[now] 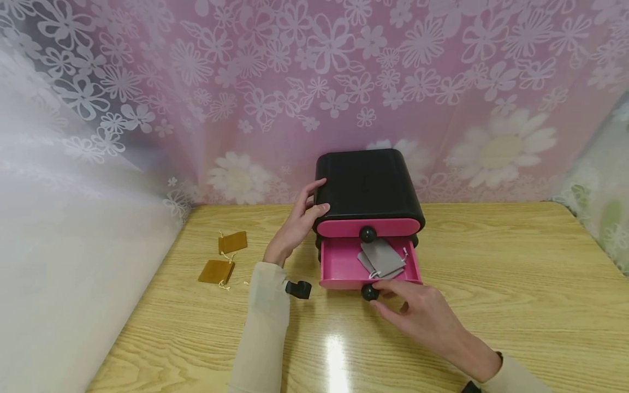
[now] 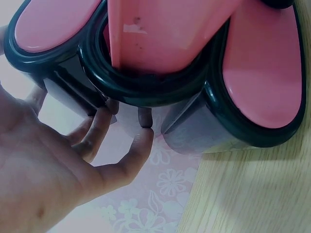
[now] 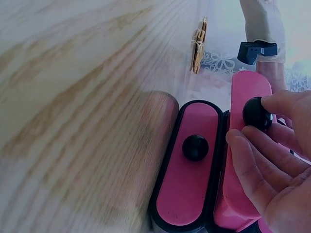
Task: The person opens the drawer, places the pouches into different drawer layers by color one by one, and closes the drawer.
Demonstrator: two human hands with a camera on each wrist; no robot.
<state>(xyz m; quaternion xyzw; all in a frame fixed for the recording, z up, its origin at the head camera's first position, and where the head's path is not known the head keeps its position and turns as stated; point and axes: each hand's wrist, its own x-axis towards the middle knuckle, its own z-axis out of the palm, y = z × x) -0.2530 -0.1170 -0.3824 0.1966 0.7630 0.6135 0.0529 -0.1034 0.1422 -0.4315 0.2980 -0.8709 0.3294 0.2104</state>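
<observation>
"Where can your right hand [image 1: 427,316] pass?"
"Over the counter [image 1: 501,273], right of the cabinet [image 1: 368,183]. Leftward, my left arm [image 1: 265,327] bars me."
"And inside the drawer [image 1: 341,261]?"
"I see room left of the grey pouches [image 1: 383,257]; the cabinet overhangs the back."

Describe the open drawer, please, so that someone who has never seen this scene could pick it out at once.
Look to the black cabinet toward the back of the wooden table. Its middle drawer is the one whose round black knob the right hand holds. Unlike the shut top drawer and bottom drawer, it is pulled out, showing grey pouches inside.
</observation>
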